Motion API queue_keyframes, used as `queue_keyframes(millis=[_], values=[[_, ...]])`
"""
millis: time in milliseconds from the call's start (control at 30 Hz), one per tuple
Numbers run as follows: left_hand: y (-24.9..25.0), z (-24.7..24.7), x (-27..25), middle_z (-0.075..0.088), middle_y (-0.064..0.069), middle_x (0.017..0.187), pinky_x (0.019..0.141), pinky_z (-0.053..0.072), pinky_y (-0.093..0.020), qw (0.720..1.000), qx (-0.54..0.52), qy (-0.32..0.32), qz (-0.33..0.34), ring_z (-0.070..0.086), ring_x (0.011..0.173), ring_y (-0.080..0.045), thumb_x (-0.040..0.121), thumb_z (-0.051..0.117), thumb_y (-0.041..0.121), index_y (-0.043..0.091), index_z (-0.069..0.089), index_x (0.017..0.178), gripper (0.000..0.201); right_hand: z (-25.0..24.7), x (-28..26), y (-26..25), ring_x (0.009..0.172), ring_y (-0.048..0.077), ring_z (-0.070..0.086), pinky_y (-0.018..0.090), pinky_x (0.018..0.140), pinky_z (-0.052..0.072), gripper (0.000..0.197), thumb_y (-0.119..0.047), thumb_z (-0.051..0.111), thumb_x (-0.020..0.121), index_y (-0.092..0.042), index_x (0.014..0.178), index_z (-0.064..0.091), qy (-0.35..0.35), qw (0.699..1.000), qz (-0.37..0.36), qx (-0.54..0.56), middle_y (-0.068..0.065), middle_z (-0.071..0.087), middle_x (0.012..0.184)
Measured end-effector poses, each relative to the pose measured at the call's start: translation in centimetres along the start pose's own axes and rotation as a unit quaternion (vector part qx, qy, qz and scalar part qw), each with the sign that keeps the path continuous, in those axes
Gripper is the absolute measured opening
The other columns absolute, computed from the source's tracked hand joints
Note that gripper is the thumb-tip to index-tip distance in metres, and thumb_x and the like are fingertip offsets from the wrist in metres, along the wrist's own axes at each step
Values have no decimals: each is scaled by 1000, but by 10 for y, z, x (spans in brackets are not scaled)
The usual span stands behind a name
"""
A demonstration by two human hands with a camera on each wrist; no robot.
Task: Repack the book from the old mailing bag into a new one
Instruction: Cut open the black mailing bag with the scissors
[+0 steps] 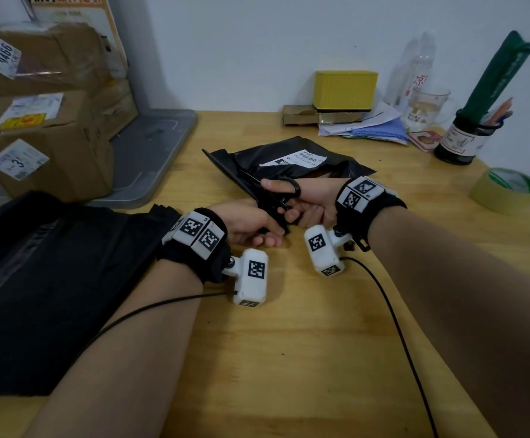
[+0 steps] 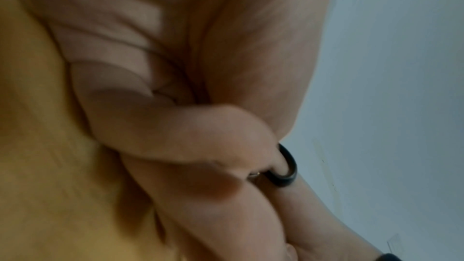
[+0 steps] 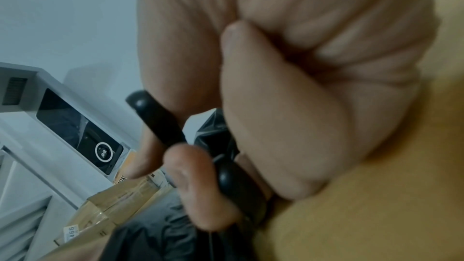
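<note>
The old black mailing bag [image 1: 292,167] with a white label [image 1: 298,160] lies in the middle of the wooden table [image 1: 289,343]; the book inside is hidden. My right hand [image 1: 285,203] grips black scissors [image 1: 277,194], thumb and fingers through the loops, blades pointing up-left along the bag's raised left edge. The right wrist view shows the scissors' loops [image 3: 155,120] around my fingers and the bag's crinkled plastic [image 3: 216,134]. My left hand [image 1: 270,233] pinches the bag's near corner just below the scissors. A stack of flat black new bags [image 1: 51,279] lies at the left.
Cardboard parcels [image 1: 42,128] sit on a grey tray [image 1: 149,159] at the back left. A yellow box [image 1: 344,88], papers, a glass mug [image 1: 428,107], a dark jar with pens [image 1: 461,140] and a tape roll [image 1: 507,191] line the back right.
</note>
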State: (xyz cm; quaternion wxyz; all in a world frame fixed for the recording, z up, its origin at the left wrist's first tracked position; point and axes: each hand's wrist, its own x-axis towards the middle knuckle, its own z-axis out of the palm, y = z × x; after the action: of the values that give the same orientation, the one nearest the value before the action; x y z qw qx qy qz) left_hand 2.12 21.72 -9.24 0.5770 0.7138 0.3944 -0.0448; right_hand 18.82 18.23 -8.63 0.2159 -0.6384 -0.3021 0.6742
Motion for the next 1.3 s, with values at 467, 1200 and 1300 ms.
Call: queue_keyframes(millis=[467,1200,1300], values=[[-2,10,-7,66,-5,60,38,41,-14,995,-65,71,0,55,42,-8,93,62,6,2,66,84,11,10,-14,18,26,3,24,11,27,22,58,-68,64,83,-13,74,51,37,998,-48,5,-2,46,53],[-11,91,-92,70,3,58,38,43,-13,994,-6,93,-49,63,44,-4,96,62,20,7,68,90,16,6,-124,123,33,6,32,15,33,18,68,-78,70,69,-12,77,59,-30,999,-30,-21,1,54,63],[-13,91,-102,66,3,56,38,43,-14,995,-1,58,-79,63,44,-6,96,62,19,7,67,91,14,4,-136,132,36,6,32,17,36,14,68,-77,79,60,-13,75,61,-71,996,-60,-13,-2,49,59]])
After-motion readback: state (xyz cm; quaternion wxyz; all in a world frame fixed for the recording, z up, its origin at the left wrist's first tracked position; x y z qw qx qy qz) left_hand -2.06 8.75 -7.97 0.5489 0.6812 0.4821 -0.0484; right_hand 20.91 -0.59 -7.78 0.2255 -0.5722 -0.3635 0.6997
